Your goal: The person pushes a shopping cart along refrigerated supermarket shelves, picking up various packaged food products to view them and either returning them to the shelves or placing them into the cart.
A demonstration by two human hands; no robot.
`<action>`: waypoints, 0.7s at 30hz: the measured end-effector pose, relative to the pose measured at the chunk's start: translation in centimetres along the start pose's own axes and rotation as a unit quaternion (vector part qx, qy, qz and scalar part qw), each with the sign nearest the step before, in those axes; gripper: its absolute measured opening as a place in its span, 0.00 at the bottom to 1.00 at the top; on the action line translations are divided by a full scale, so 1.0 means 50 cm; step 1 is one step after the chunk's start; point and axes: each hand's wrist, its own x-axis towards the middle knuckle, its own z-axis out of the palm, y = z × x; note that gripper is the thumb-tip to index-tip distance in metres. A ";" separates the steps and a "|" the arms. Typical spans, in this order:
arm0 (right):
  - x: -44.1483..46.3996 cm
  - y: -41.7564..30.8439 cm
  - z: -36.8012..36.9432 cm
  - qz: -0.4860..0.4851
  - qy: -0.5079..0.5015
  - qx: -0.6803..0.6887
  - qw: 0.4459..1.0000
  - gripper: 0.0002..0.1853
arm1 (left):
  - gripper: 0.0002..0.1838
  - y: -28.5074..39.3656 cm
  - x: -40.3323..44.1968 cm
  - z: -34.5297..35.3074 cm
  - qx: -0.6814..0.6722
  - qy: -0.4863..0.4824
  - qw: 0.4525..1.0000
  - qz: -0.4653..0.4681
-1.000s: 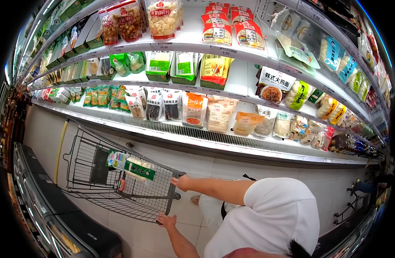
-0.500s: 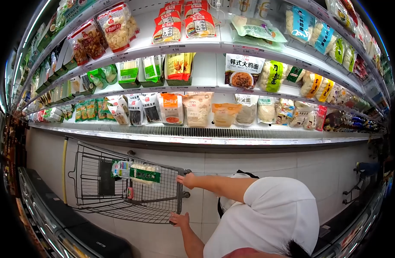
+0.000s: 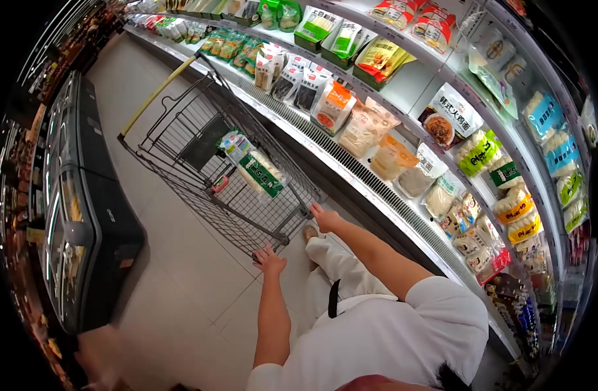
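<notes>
Cart [image 3: 204,144] and shelf [image 3: 377,184] have both swung from near level to diagonal in view since half a second ago, so probably mostly head turn, maybe cart being steered by its end too. Cart sits just ahead of both hands: left hand [image 3: 270,262] spread wide at one end corner, right hand [image 3: 324,219] at the shelf-side corner, can't tell if gripping; packs [image 3: 261,173] inside cart, apart from both hands

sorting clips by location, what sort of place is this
Probably a supermarket aisle: tiered white shelves hold rows of colourful plastic food packets, a grey wire-mesh shopping cart stands alongside, and a long dark-grey chest-style display case stands opposite.
</notes>
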 end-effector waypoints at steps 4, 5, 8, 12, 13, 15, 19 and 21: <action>-0.042 0.036 0.027 -0.038 -0.029 -0.002 0.999 0.55 | 0.59 0.022 -0.083 0.004 0.002 0.000 1.000 -0.024; -0.062 0.048 0.020 -0.048 -0.037 0.014 0.998 0.56 | 0.59 0.035 -0.105 0.000 0.009 0.004 1.000 -0.020; -0.104 0.049 0.020 -0.051 -0.057 0.024 0.997 0.57 | 0.58 0.035 -0.133 0.017 -0.022 0.001 1.000 -0.018; -0.129 0.081 0.020 -0.079 -0.094 -0.010 0.992 0.57 | 0.55 0.056 -0.178 0.031 -0.048 0.052 0.998 -0.006; -0.129 0.084 0.019 -0.088 -0.106 -0.021 0.990 0.56 | 0.55 0.053 -0.180 0.045 -0.054 0.049 0.997 -0.008; -0.124 0.087 0.016 -0.096 -0.133 -0.046 0.985 0.54 | 0.53 0.039 -0.190 0.066 -0.054 0.101 0.993 0.027; -0.065 0.052 -0.088 -0.105 -0.250 -0.038 0.962 0.44 | 0.52 0.048 -0.217 0.072 -0.051 0.111 0.992 0.023; -0.031 0.024 -0.107 -0.084 -0.356 0.037 0.930 0.40 | 0.51 0.040 -0.218 0.076 -0.062 0.099 0.993 0.029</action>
